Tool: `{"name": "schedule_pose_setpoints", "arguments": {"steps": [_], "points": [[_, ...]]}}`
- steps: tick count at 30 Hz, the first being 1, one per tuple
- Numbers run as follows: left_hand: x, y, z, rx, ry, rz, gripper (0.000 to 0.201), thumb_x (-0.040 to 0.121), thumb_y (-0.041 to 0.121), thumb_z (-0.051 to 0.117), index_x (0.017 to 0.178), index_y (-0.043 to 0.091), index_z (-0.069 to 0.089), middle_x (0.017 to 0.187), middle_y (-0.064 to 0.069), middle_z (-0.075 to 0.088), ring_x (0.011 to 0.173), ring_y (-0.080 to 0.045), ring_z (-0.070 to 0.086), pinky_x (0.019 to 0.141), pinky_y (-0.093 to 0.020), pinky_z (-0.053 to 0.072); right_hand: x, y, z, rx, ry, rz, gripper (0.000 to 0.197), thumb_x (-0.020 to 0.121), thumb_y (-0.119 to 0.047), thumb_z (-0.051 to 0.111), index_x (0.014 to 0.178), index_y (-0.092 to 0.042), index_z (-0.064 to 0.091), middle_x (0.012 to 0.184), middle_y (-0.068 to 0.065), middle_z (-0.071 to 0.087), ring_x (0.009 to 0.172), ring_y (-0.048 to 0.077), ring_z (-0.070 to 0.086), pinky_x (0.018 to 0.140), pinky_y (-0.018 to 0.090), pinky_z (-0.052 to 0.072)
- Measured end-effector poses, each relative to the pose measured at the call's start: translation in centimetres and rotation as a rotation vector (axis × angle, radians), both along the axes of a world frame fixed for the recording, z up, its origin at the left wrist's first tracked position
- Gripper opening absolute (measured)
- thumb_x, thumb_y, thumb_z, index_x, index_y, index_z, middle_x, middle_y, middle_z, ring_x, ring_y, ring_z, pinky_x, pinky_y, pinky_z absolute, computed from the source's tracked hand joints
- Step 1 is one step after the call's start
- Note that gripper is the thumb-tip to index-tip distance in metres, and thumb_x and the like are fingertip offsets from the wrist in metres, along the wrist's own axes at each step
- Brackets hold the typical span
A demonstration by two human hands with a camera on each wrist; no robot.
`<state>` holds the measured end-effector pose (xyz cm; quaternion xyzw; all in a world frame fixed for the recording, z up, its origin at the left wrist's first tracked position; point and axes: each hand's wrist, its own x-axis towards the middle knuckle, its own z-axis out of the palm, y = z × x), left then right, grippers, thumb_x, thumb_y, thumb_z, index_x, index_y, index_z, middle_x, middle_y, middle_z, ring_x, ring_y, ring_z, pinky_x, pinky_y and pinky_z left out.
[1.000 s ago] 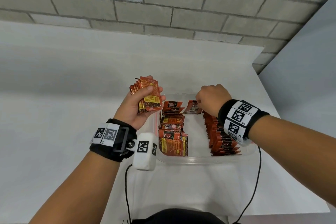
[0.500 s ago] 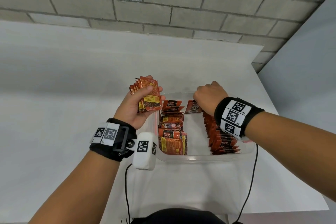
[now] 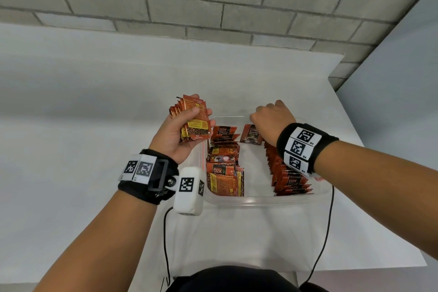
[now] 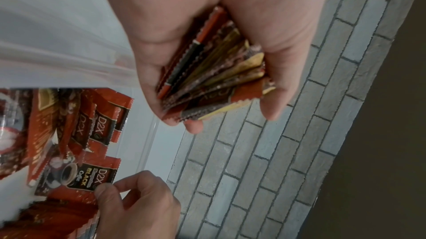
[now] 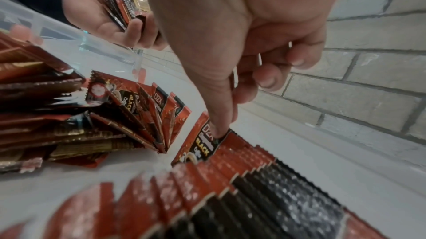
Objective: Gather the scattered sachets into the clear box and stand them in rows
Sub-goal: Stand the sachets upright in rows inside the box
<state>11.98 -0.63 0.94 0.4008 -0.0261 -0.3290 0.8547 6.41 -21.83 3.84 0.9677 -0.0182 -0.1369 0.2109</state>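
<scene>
Sachets, red-orange foil with dark "D2X Black Coffee" panels, were present in three groups. A fanned bundle of sachets [image 3: 193, 121] was clamped in the left hand [image 3: 180, 133], thumb across the front face and fingers curled behind, held above the desk just beside the left wall of the clear plastic box [image 3: 260, 200]. The box, shallow and rectangular with a transparent rim, sat on the white desk [image 3: 83, 106] near its right end. Inside, a right-hand row of sachets [image 3: 288, 173] stood on edge, packed close and leaning, running from the near wall toward the far wall. A looser left-hand stack of sachets [image 3: 224, 168] lay partly flat and overlapping along the opposite side, with bare box floor between the two groups. One single sachet [image 5: 202, 145] stood at the far end of the right-hand row, its top corner pinched by the right hand [image 3: 272, 118], thumb [image 5: 219, 115] pressed on the printed face and the other fingers curled. Both wrists carried black bands with square printed markers. A grey brick wall [image 3: 213, 2] rose behind the desk.
</scene>
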Motion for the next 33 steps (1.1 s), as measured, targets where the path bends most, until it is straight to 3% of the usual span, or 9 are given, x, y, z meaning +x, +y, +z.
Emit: {"name": "schedule_pose_setpoints", "arguments": {"steps": [5, 10, 13, 15, 18, 21, 25, 28, 33], "points": [[-0.1, 0.1, 0.1, -0.012, 0.021, 0.009, 0.032, 0.079, 0.018, 0.065, 0.111, 0.021, 0.062, 0.098, -0.012, 0.071, 0.081, -0.026, 0.071, 0.067, -0.033, 0.059, -0.1, -0.3, -0.2, 0.021, -0.02, 0.004, 0.014, 0.091, -0.005, 0.049, 0.098, -0.013, 0.059, 0.092, 0.003, 0.057, 0.08, 0.023, 0.049, 0.086, 0.034, 0.035], [-0.4, 0.0, 0.2, -0.035, 0.038, 0.005, 0.029, 0.076, 0.016, 0.062, 0.105, 0.015, 0.064, 0.097, -0.015, 0.07, 0.081, -0.03, 0.071, 0.068, -0.035, 0.059, -0.2, -0.9, 0.4, 0.132, -0.044, -0.042, 0.008, 0.096, -0.016, 0.048, 0.093, -0.014, 0.055, 0.085, 0.001, 0.052, 0.077, 0.022, 0.05, 0.083, 0.034, 0.035], [-0.6, -0.1, 0.4, -0.05, 0.046, -0.051, 0.038, 0.077, 0.015, 0.057, 0.116, 0.015, 0.06, 0.097, -0.015, 0.07, 0.084, -0.031, 0.071, 0.072, -0.035, 0.059, -0.8, -1.3, 2.4, 0.481, -0.111, -0.166, 0.014, 0.095, -0.026, 0.051, 0.1, -0.017, 0.06, 0.091, 0.001, 0.06, 0.08, 0.019, 0.056, 0.07, 0.028, 0.037], [-0.9, -0.3, 0.6, -0.066, 0.03, -0.098, 0.039, 0.077, 0.013, 0.057, 0.116, 0.017, 0.06, 0.098, -0.015, 0.07, 0.085, -0.03, 0.07, 0.073, -0.036, 0.059, -1.8, -1.1, 4.0, 0.809, -0.189, -0.213, 0.016, 0.092, -0.033, 0.058, 0.102, -0.021, 0.062, 0.09, -0.003, 0.06, 0.075, 0.009, 0.055, 0.064, 0.023, 0.038], [-1.5, -1.3, 1.1, -0.089, -0.01, -0.174, 0.057, 0.062, 0.013, 0.083, 0.116, 0.016, 0.063, 0.102, -0.017, 0.069, 0.086, -0.031, 0.07, 0.071, -0.038, 0.059, -3.5, -0.1, 5.5, 1.153, -0.278, -0.24, 0.028, 0.089, -0.04, 0.062, 0.114, -0.028, 0.06, 0.094, -0.008, 0.06, 0.068, 0.002, 0.054, 0.066, 0.017, 0.041], [-2.6, -2.8, 1.6, -0.077, -0.042, -0.249, 0.076, 0.048, 0.019, 0.093, 0.118, 0.015, 0.062, 0.104, -0.016, 0.069, 0.086, -0.029, 0.07, 0.066, -0.037, 0.059, -4.8, 1.1, 5.4, 1.3, -0.221, -0.247, 0.05, 0.084, -0.039, 0.065, 0.131, -0.032, 0.048, 0.103, -0.009, 0.058, 0.07, 0.005, 0.059, 0.066, 0.018, 0.045], [-4.1, -4.1, 1.8, -0.09, -0.085, -0.303, 0.061, 0.054, 0.028, 0.092, 0.11, 0.015, 0.07, 0.095, -0.013, 0.07, 0.075, -0.024, 0.07, 0.052, -0.029, 0.055, -5.7, 1.2, 4.6, 1.407, -0.242, -0.232, 0.058, 0.083, -0.029, 0.069, 0.136, -0.03, 0.045, 0.108, -0.005, 0.056, 0.078, 0.007, 0.064, 0.069, 0.019, 0.052], [-4.3, -4.3, 1.4, -0.074, -0.065, -0.322, 0.061, 0.056, 0.034, 0.091, 0.108, 0.01, 0.07, 0.097, -0.014, 0.071, 0.084, -0.025, 0.071, 0.064, -0.032, 0.058, -6.1, 0.6, 4.4, 1.444, -0.336, -0.253, 0.047, 0.084, -0.019, 0.071, 0.127, -0.026, 0.054, 0.101, -0.005, 0.058, 0.077, 0.008, 0.062, 0.069, 0.019, 0.052], [-4.1, -4.8, 0.9, -0.026, -0.049, -0.246, 0.058, 0.054, 0.045, 0.09, 0.105, 0.023, 0.073, 0.101, -0.013, 0.071, 0.087, -0.029, 0.071, 0.078, -0.041, 0.057, -6.4, -0.1, 4.3, 1.439, -0.635, -0.201, 0.022, 0.081, -0.011, 0.073, 0.082, -0.025, 0.057, 0.085, -0.007, 0.06, 0.082, 0.011, 0.058, 0.072, 0.021, 0.045]]}}
